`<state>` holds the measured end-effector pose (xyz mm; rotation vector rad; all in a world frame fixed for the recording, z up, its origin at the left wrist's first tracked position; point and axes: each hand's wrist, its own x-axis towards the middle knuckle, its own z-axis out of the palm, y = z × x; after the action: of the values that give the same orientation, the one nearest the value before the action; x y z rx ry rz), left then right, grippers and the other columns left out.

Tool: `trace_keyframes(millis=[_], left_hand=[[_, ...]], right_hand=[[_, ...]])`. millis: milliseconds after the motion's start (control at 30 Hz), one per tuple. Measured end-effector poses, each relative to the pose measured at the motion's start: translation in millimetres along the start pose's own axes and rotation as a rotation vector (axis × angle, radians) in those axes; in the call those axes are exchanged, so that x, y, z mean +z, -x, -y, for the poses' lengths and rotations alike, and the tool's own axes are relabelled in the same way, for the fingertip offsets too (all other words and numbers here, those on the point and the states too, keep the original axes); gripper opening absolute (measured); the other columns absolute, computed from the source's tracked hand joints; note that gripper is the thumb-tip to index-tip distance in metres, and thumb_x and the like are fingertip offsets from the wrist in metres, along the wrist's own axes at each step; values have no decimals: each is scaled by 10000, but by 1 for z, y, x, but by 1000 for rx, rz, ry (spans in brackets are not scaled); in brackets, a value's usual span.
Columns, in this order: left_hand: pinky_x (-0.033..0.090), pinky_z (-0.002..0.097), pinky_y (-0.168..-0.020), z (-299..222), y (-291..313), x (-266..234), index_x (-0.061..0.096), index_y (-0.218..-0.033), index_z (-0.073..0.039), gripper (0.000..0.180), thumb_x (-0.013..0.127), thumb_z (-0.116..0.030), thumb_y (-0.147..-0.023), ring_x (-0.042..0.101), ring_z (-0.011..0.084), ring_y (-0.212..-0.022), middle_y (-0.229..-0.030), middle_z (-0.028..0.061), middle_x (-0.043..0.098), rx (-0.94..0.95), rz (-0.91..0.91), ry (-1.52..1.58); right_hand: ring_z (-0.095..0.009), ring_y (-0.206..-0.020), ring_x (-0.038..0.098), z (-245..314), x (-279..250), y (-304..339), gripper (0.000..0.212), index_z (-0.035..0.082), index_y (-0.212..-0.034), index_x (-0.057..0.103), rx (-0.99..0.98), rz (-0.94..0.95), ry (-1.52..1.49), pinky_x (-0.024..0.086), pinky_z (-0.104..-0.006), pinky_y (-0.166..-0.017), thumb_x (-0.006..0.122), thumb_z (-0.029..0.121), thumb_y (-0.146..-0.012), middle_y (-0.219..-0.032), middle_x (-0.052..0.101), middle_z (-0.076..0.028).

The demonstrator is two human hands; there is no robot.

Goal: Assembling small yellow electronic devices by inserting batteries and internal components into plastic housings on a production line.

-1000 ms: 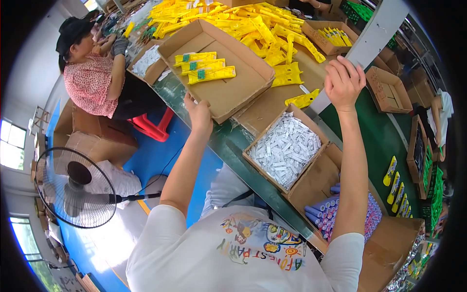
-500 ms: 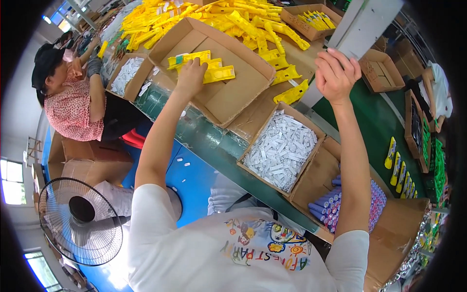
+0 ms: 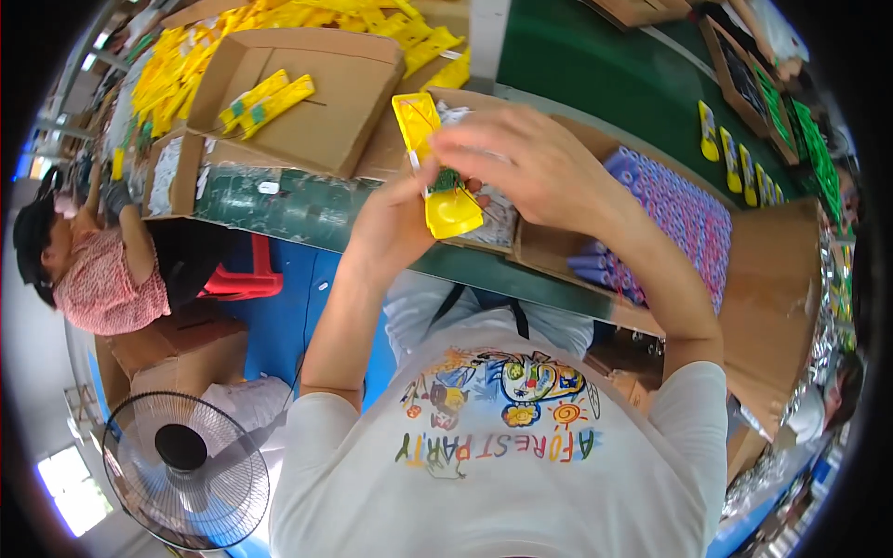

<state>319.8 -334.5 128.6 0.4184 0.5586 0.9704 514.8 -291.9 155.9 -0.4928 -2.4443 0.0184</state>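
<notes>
My left hand (image 3: 395,209) grips a yellow plastic housing (image 3: 451,214), tilted upright above the table edge. A small green circuit board (image 3: 448,179) with thin wires sits in its hollow. Over the housing reaches my right hand (image 3: 521,158), its fingers smeared by motion, so whether they touch or pinch anything is unclear. Beyond my left hand, a shallow cardboard box (image 3: 344,74) holds two similar yellow housings (image 3: 279,102) with green parts and wires. Partly hidden behind my hands is a box of small white pieces (image 3: 498,223).
Purple cylindrical cells (image 3: 679,223) fill a box on the right, beside a tall carton (image 3: 781,288). Loose yellow housings (image 3: 163,79) are heaped at the far left. A co-worker (image 3: 107,279) sits left, near a red stool (image 3: 251,270). A fan (image 3: 186,465) stands lower left.
My left hand has lifted a yellow housing out of the cardboard box and brought it closer. My right hand has come down from its raised position to the housing. The view has shifted rightward.
</notes>
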Motion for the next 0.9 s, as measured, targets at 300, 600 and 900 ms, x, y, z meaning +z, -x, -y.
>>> trace_keyframes(millis=[300, 600, 900], left_hand=[[471, 407, -940, 36, -7, -2, 370, -1321, -60, 466, 468, -52, -865, 569, 252, -1076, -1206, 131, 539, -61, -29, -58], [507, 348, -696, 61, 4, 14, 286, -1292, -89, 586, 422, 14, -731, 561, 215, -782, -994, 111, 522, 133, 83, -279], [489, 327, -765, 79, -2, 16, 312, -1228, -79, 312, 375, -94, -923, 569, 184, -890, -1072, 124, 535, 171, -51, -466]], right_hand=[[-260, -1025, 607, 34, -4, 64, 304, 123, -1045, 655, -4, 137, 40, 493, -349, -828, 668, 88, -743, -1185, 606, -60], [-43, -775, 595, 44, -4, 65, 105, 0, -918, 659, 927, -320, -968, 475, -206, -638, 671, 73, -843, -804, 647, -18], [-181, -585, 533, 90, 29, 66, 164, 57, -752, 579, 656, -382, 9, 403, -275, -496, 709, 13, -661, -629, 504, -35]])
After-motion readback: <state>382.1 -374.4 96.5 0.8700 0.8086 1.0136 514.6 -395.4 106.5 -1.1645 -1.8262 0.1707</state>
